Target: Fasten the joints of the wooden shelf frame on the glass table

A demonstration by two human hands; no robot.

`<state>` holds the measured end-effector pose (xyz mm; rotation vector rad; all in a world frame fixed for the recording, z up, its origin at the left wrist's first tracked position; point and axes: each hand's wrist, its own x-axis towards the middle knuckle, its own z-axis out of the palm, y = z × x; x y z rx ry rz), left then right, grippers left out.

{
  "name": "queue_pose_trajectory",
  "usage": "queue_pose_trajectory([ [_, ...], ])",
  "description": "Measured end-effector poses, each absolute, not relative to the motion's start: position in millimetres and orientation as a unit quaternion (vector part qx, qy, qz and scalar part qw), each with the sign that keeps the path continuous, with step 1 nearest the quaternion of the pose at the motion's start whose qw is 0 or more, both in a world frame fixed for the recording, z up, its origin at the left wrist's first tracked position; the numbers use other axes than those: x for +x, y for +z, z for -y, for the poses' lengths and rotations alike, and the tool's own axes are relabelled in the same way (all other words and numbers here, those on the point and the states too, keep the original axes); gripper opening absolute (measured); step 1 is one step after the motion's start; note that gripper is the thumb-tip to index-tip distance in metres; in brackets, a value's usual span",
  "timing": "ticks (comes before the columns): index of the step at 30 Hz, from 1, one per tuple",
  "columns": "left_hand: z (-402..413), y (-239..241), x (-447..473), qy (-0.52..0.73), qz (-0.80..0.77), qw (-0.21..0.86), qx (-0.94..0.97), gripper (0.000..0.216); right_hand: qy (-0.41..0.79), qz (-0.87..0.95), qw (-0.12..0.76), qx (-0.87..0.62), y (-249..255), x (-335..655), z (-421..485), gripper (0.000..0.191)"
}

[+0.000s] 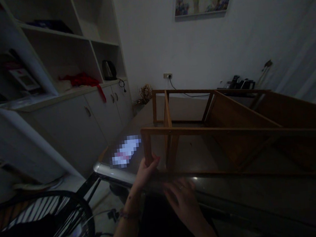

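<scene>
While the wooden shelf frame (221, 134) lay on its side across the dark glossy table (266, 193), the left hand (145, 172) gripped the lower end of the frame's nearest corner post, fingers curled around the wood with the fingertips showing over its front edge. The right hand (184, 201) lay lower, just beside the frame's bottom rail at the near edge of the table; its fingers appeared loosely spread and flat, but motion blur prevented a firm reading of whether they pressed on the rail or merely hovered above it.

Assessed risks at this moment:

1. Slippage. The table top looked smooth and reflective. A frame held at one corner only could have skidded or pivoted about that post, swinging its far end toward the wall.

2. Edge overhang. The gripped corner sat close to the table's near edge, above the fan (43, 230) standing on the floor to the left. A pull toward the person could have tipped the corner off the edge onto the fan grille.

3. Collateral contact. A phone (126, 151) lay on the table just left of the gripped post. Sideways travel of the frame could have pushed it off the corner.

4. Poor visibility. The room was dim, so joints and loose panels in the frame were hard to judge; an unsecured divider could have shifted under load.
</scene>
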<state>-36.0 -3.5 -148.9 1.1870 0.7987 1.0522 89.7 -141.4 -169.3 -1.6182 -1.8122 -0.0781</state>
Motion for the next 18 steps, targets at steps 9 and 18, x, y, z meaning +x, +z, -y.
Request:
queue_pose_trajectory([
  [9,1.0,-149.4,-35.8,0.459,-0.318,0.634,0.535,0.044,-0.019,0.728,0.332,-0.600,-168.7,96.8,140.0,0.021],
  [18,-0.5,-152.7,-37.1,0.458,-0.338,0.623,0.536,0.044,-0.043,0.733,0.364,-0.573,-175.9,99.1,131.2,0.008],
])
